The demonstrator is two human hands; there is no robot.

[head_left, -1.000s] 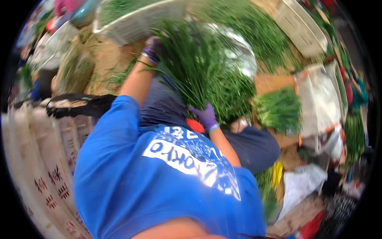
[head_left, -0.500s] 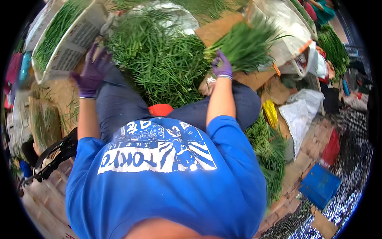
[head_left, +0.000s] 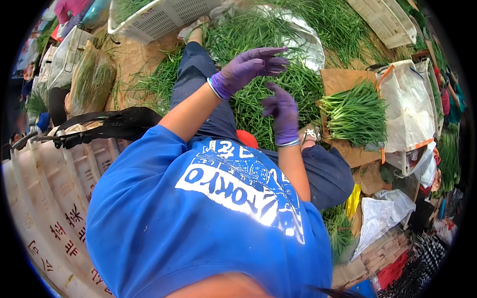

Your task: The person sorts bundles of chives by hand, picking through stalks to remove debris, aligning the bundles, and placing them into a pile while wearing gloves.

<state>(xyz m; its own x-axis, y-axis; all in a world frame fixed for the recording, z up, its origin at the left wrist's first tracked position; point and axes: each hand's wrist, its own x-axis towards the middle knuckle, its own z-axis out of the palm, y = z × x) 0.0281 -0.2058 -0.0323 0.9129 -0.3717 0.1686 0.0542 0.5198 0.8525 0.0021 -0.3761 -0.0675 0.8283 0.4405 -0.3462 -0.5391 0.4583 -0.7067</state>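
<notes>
A person in a blue shirt sits over a loose pile of green chives (head_left: 278,89) spread on the ground. The left hand (head_left: 248,67), in a purple glove, hovers above the pile with fingers spread and holds nothing. The right hand (head_left: 280,111), also gloved, is raised just beside it, fingers loosely open and empty. A tidy bundle of chives (head_left: 355,114) lies on cardboard (head_left: 348,79) to the right. A white crate (head_left: 164,17) edges the pile at upper left.
</notes>
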